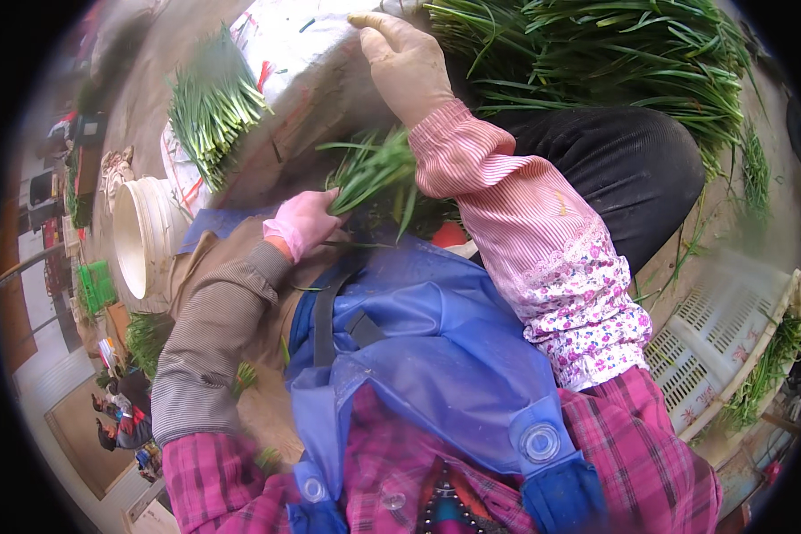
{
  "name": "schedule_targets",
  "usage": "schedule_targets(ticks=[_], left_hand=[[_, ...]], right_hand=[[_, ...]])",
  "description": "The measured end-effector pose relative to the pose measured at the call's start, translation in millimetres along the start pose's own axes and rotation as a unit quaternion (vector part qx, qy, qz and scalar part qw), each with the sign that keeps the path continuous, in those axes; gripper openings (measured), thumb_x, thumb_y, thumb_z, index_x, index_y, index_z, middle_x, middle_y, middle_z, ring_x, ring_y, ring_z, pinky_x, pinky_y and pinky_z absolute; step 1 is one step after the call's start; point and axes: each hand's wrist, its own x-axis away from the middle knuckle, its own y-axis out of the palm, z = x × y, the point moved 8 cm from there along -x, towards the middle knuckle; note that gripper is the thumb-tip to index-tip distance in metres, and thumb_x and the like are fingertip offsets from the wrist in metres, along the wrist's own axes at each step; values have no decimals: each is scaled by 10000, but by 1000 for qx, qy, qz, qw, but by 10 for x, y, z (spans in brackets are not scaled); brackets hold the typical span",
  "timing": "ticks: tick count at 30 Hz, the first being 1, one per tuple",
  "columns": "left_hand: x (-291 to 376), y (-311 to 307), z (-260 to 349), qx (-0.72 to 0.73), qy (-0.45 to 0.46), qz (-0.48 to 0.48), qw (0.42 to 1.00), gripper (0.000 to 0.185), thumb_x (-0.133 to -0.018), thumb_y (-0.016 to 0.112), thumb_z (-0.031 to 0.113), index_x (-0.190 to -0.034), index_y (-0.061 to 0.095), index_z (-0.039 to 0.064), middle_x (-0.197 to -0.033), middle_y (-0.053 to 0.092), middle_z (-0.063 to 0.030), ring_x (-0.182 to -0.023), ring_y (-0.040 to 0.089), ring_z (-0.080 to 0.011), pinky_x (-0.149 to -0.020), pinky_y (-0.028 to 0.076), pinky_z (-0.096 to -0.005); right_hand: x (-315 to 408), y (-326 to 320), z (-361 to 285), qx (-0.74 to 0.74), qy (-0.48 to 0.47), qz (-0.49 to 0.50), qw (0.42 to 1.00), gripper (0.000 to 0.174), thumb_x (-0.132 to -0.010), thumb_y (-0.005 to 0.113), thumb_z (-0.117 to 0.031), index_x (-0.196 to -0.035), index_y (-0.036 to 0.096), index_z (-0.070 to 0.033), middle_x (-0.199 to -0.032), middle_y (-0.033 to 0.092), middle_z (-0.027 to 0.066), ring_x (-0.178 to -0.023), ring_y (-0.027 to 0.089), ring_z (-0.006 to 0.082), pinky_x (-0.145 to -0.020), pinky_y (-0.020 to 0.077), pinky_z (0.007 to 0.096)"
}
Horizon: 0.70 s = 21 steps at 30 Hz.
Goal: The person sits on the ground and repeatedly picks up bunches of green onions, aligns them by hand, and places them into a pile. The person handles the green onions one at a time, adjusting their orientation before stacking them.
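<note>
My left hand (304, 223), in a thin pink glove, is closed on the stems of a small bunch of long green leaves (377, 173), which looks like garlic chives. My right hand (404, 60), in a pale rubber glove, reaches over the edge of a white woven sack (307, 57). Its thumb and fingers are close together, and whether anything thin is between them cannot be told. A neat bundle of chives (217, 110) with pale stem ends lies on the sack, left of my right hand. A large heap of chives (614, 53) is at the upper right, beyond my bent knee.
A white plastic bucket (140, 237) lies on its side at the left. At the right stands a white slotted plastic basket (701, 340), with greens by its rim. A green crate (97, 287) and people (130, 417) are farther off at the left. Loose leaves lie on the floor.
</note>
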Motion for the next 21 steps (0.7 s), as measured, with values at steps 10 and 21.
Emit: schedule_targets(ticks=[10,21], left_hand=[[289,-373,-5,553,-46,62,830,239,-778,730,296,-838,650,79,-563,484,51,-430,382,-62,-414,261,-239],[1471,-347,-739,668,-123,114,725,268,-932,539,364,-857,649,131,-537,415,87,-401,265,-16,-395,144,-216]], right_hand=[[-23,-53,-90,-72,38,-5,997,267,-887,565,-169,-1111,651,-51,-963,675,134,-893,644,219,-838,500,330],[36,-31,-61,-51,92,-45,993,254,-961,515,-205,-1076,697,-70,-897,705,18,-799,648,84,-714,506,216]])
